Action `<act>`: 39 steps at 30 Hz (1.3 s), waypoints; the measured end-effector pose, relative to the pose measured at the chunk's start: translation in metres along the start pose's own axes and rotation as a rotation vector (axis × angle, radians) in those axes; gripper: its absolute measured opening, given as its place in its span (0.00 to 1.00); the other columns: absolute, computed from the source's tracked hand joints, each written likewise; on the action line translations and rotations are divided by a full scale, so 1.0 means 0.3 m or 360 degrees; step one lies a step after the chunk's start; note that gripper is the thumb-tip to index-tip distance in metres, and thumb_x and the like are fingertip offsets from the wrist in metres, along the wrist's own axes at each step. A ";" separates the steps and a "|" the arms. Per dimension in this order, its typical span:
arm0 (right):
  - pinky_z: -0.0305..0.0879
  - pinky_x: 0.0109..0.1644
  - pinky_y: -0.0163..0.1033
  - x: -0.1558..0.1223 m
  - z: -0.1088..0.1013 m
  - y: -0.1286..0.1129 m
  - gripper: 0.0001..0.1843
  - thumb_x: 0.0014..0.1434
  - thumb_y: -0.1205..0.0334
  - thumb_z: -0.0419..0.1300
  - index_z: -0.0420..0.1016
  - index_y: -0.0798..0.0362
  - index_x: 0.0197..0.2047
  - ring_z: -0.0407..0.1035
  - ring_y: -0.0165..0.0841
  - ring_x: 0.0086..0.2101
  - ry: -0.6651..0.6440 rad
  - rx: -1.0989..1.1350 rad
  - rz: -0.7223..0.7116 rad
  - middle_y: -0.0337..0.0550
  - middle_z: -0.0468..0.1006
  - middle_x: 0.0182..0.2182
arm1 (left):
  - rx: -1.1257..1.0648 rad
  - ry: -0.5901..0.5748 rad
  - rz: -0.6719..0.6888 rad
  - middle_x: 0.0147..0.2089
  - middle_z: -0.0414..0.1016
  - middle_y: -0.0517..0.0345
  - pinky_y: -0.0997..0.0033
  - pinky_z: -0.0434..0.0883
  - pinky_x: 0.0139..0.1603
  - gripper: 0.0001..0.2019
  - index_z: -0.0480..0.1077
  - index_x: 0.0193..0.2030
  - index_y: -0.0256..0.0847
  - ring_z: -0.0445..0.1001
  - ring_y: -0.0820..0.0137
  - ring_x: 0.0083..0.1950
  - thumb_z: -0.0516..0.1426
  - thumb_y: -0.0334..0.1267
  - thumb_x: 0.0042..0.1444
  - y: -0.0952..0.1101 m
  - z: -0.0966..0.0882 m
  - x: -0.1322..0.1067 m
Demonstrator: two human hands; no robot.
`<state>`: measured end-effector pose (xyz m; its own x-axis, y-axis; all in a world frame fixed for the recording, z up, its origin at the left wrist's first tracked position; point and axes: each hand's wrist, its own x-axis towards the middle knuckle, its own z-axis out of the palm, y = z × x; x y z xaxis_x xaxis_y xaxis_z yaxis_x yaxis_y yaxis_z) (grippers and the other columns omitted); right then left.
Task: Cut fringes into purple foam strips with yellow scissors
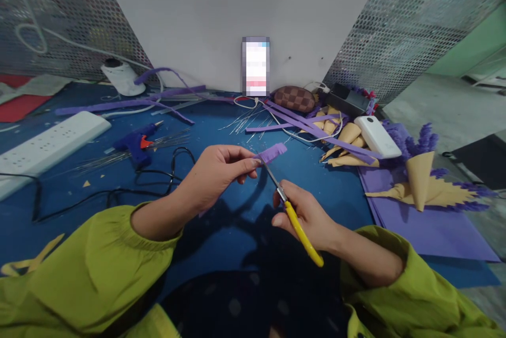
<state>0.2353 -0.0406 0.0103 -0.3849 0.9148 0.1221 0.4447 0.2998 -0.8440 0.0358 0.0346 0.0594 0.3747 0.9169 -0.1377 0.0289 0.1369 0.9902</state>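
Observation:
Pinched between the thumb and fingers of my left hand is a purple paper strip, its free end pointing up and right with a cut, uneven edge. My right hand is closed around a pair of scissors with yellow handles. The metal blades reach up and left to the strip, close by my left thumb. Whether the blades are apart or together is hard to make out. Both hands are above the blue tabletop.
A blue glue gun with a black cord and a white power strip lie left. A phone leans at the back. Thin wires, purple strips, a power bank and paper-wrapped purple flowers lie right, beside purple sheets.

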 end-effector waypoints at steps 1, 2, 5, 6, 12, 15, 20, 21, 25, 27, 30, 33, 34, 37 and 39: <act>0.52 0.31 0.35 0.000 0.000 -0.001 0.28 0.58 0.33 0.54 0.64 0.53 0.32 0.56 0.28 0.27 -0.0001 0.0006 -0.0008 0.36 0.61 0.27 | 0.0002 -0.0002 -0.0001 0.23 0.75 0.59 0.76 0.62 0.24 0.09 0.77 0.29 0.36 0.65 0.77 0.23 0.67 0.40 0.45 0.001 0.001 0.000; 0.53 0.31 0.35 0.000 0.000 -0.001 0.28 0.58 0.33 0.54 0.64 0.53 0.31 0.56 0.28 0.27 -0.0002 0.0014 -0.0015 0.36 0.62 0.27 | 0.0009 -0.0003 -0.0001 0.23 0.75 0.59 0.76 0.62 0.24 0.09 0.77 0.29 0.36 0.65 0.77 0.23 0.67 0.39 0.45 0.001 0.002 0.000; 0.54 0.31 0.35 -0.001 0.000 -0.003 0.27 0.60 0.34 0.54 0.63 0.53 0.30 0.56 0.28 0.27 -0.0012 0.0052 -0.0013 0.36 0.62 0.27 | 0.0039 -0.0006 -0.0005 0.23 0.75 0.60 0.77 0.63 0.25 0.08 0.77 0.29 0.36 0.66 0.77 0.23 0.66 0.39 0.46 0.001 0.003 -0.001; 0.54 0.31 0.34 -0.001 -0.001 -0.005 0.27 0.60 0.35 0.54 0.63 0.53 0.30 0.56 0.28 0.27 -0.0017 0.0064 -0.0005 0.36 0.62 0.26 | 0.0044 -0.0011 -0.0005 0.23 0.75 0.60 0.77 0.63 0.25 0.08 0.77 0.29 0.36 0.66 0.77 0.23 0.66 0.38 0.46 0.001 0.002 -0.002; 0.54 0.31 0.34 -0.001 -0.005 -0.010 0.26 0.61 0.37 0.54 0.63 0.53 0.29 0.56 0.27 0.27 -0.0050 0.0112 0.0026 0.36 0.62 0.26 | 0.0062 -0.0039 -0.0009 0.23 0.75 0.60 0.77 0.64 0.25 0.08 0.77 0.30 0.36 0.66 0.78 0.23 0.66 0.39 0.48 -0.001 -0.004 -0.002; 0.53 0.30 0.34 0.000 -0.004 -0.008 0.26 0.61 0.37 0.54 0.63 0.54 0.28 0.55 0.27 0.26 -0.0054 0.0154 0.0045 0.35 0.61 0.25 | 0.0071 -0.0049 -0.0007 0.24 0.75 0.59 0.77 0.64 0.25 0.08 0.77 0.30 0.35 0.67 0.77 0.24 0.65 0.40 0.49 -0.002 -0.007 0.000; 0.53 0.30 0.33 0.000 -0.004 -0.009 0.26 0.62 0.37 0.54 0.63 0.54 0.28 0.55 0.27 0.26 -0.0066 0.0190 0.0072 0.35 0.61 0.24 | 0.0034 -0.0047 -0.0016 0.24 0.75 0.59 0.77 0.63 0.25 0.08 0.77 0.29 0.35 0.66 0.78 0.23 0.66 0.39 0.48 -0.005 -0.009 0.001; 0.53 0.30 0.33 -0.001 -0.005 -0.011 0.26 0.61 0.37 0.54 0.63 0.54 0.28 0.54 0.27 0.26 -0.0074 0.0198 0.0077 0.35 0.61 0.25 | 0.0025 -0.0049 -0.0019 0.24 0.74 0.60 0.77 0.63 0.25 0.08 0.76 0.29 0.35 0.66 0.78 0.23 0.66 0.39 0.48 -0.006 -0.009 0.000; 0.53 0.30 0.33 -0.002 -0.005 -0.017 0.27 0.61 0.36 0.53 0.63 0.54 0.29 0.55 0.27 0.26 -0.0111 0.0217 0.0103 0.35 0.62 0.25 | -0.0001 -0.0058 -0.0021 0.24 0.74 0.61 0.78 0.62 0.25 0.08 0.76 0.28 0.36 0.65 0.79 0.23 0.66 0.39 0.48 -0.010 -0.008 0.000; 0.53 0.30 0.33 -0.002 -0.004 -0.019 0.27 0.60 0.36 0.54 0.64 0.54 0.30 0.55 0.27 0.26 -0.0110 0.0205 0.0114 0.35 0.62 0.26 | -0.0008 -0.0070 -0.0024 0.24 0.73 0.61 0.78 0.62 0.25 0.08 0.76 0.28 0.36 0.65 0.79 0.23 0.66 0.40 0.49 -0.011 -0.008 0.000; 0.54 0.31 0.33 -0.001 -0.004 -0.021 0.27 0.60 0.35 0.54 0.64 0.54 0.31 0.56 0.27 0.27 -0.0117 0.0186 0.0129 0.36 0.63 0.26 | -0.0021 -0.0081 -0.0045 0.23 0.73 0.61 0.78 0.62 0.25 0.09 0.76 0.28 0.36 0.65 0.78 0.24 0.66 0.40 0.48 -0.011 -0.007 0.001; 0.55 0.31 0.34 -0.002 -0.003 -0.023 0.27 0.60 0.35 0.53 0.64 0.54 0.31 0.56 0.28 0.28 -0.0136 0.0185 0.0162 0.36 0.64 0.27 | -0.0033 -0.0080 -0.0065 0.22 0.73 0.61 0.78 0.62 0.25 0.09 0.76 0.28 0.36 0.65 0.78 0.24 0.66 0.40 0.47 -0.013 -0.007 0.001; 0.55 0.31 0.34 -0.004 -0.003 -0.025 0.28 0.60 0.34 0.52 0.64 0.54 0.31 0.56 0.28 0.28 -0.0142 0.0191 0.0174 0.36 0.63 0.27 | -0.0036 -0.0086 -0.0070 0.22 0.73 0.61 0.78 0.62 0.25 0.09 0.76 0.28 0.36 0.65 0.78 0.24 0.66 0.40 0.47 -0.015 -0.008 0.001; 0.53 0.30 0.34 -0.012 -0.001 -0.026 0.28 0.61 0.34 0.52 0.63 0.53 0.30 0.54 0.27 0.27 -0.0136 0.0219 0.0193 0.35 0.61 0.26 | -0.0052 -0.0114 -0.0084 0.23 0.73 0.61 0.78 0.61 0.25 0.09 0.76 0.28 0.36 0.65 0.78 0.23 0.66 0.40 0.47 -0.019 -0.008 0.001; 0.52 0.30 0.34 -0.014 -0.001 -0.025 0.28 0.61 0.34 0.52 0.62 0.53 0.29 0.53 0.27 0.26 -0.0125 0.0252 0.0198 0.35 0.60 0.25 | -0.0069 -0.0124 -0.0094 0.23 0.73 0.61 0.78 0.61 0.25 0.09 0.75 0.28 0.36 0.65 0.78 0.23 0.66 0.40 0.48 -0.020 -0.007 0.001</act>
<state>0.2339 -0.0466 0.0161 -0.3997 0.9163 -0.0237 0.3622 0.1341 -0.9224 0.0338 0.0348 0.0535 0.4443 0.8751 -0.1921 0.0136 0.2078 0.9781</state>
